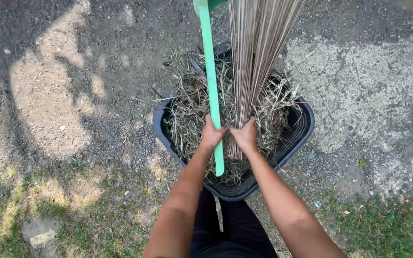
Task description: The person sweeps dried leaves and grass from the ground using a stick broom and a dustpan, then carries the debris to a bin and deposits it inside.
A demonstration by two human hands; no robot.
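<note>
Bare dirt with sun patches [48, 105] on the far left, grass [5, 215] along the bottom edge; then the black basket [307, 124] sitting on the ground, stuffed with dry grass clippings [187, 114]; left hand [211, 135] is wrapped around a green handle [211, 81] that stands over the basket; right hand [245, 135], just beside it, grips a stick broom [256, 52] by its bundled end, bristles fanning away from the camera; cracked pale concrete [359, 91] off to the right.
</note>
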